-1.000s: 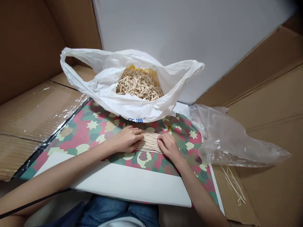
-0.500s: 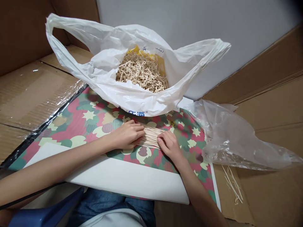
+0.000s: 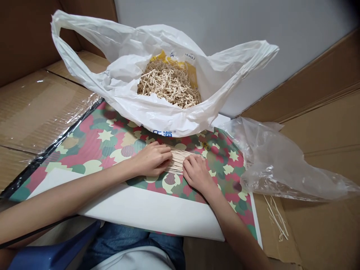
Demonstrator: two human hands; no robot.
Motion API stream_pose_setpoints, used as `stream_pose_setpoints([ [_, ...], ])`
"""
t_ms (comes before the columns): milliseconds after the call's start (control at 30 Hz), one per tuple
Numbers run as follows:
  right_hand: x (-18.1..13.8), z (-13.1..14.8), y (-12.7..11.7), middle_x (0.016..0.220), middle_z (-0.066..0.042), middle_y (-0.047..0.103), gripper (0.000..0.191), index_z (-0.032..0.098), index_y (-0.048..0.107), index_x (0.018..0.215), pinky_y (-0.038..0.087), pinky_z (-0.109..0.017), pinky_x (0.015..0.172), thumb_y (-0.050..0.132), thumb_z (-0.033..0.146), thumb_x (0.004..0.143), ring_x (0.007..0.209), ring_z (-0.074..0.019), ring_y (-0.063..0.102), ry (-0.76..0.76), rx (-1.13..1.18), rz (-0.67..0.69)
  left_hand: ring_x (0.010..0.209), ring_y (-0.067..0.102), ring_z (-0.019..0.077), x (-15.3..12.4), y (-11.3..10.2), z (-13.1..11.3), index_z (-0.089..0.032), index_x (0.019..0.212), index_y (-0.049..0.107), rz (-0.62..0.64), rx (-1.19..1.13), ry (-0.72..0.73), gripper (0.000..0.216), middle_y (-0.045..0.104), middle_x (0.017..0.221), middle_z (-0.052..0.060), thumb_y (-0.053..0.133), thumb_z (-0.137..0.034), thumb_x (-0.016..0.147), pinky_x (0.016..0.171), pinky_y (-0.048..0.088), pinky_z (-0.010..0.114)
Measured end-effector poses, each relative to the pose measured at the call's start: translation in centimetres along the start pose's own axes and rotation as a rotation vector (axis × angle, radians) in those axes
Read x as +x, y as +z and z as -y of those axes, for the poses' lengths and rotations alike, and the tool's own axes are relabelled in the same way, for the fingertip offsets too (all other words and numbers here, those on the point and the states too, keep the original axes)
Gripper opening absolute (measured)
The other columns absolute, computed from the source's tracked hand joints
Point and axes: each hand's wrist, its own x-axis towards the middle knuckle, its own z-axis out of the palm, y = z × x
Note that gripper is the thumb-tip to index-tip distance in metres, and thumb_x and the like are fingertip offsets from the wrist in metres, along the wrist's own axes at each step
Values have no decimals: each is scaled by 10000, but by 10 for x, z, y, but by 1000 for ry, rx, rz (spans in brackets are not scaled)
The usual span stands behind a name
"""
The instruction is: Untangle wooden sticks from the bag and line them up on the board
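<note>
A flat row of thin pale strands lies side by side on the patterned sheet, running from left to right between my hands. My left hand grips the left end, its fingers curled over and hiding that part. At the other end, my right hand has its bent fingers pressed down on the strands, covering most of their tips. Just beyond both hands stands an open white plastic bag full of curly pale strands.
A camouflage-patterned sheet with a white folded front edge covers the work surface. To the right lie a clear plastic bag and a few loose strands on cardboard. Cardboard also borders the left side.
My right hand has shifted slightly left along the strands, and its fingers now lie closer together over them. The left hand stays in nearly the same place.
</note>
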Motion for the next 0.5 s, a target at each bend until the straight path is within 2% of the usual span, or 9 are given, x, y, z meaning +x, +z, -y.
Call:
stream_pose_setpoints([
  [133, 1, 2, 2, 891, -110, 535, 126, 149, 524, 805, 346, -386, 739, 399, 137, 824, 869, -259, 412, -31, -66, 1, 664, 478, 146, -1, -2, 2, -155, 749, 529, -23, -16, -17, 182, 531, 736, 36, 384, -228, 832, 644, 311, 288],
  [233, 0, 1, 2, 899, -107, 540, 124, 145, 524, 810, 353, -386, 759, 402, 129, 823, 877, -256, 414, -30, -50, -14, 660, 476, 144, -1, -3, 2, -154, 762, 534, -42, -26, -33, 178, 521, 720, 30, 385, -226, 827, 653, 316, 287],
  [400, 0, 0, 2, 927, -111, 532, 145, 170, 521, 841, 349, -412, 766, 385, 216, 865, 900, -270, 415, -25, -27, -22, 663, 471, 145, -1, -1, 0, -158, 751, 542, -41, -54, -12, 148, 525, 726, 34, 412, -214, 795, 642, 313, 283],
  [500, 2, 1, 4, 895, -116, 525, 163, 169, 521, 851, 354, -409, 753, 359, 172, 863, 894, -270, 424, -51, -16, -2, 662, 469, 143, -1, 1, 0, -158, 741, 540, -44, -61, -12, 134, 527, 729, 35, 422, -203, 786, 638, 315, 280],
])
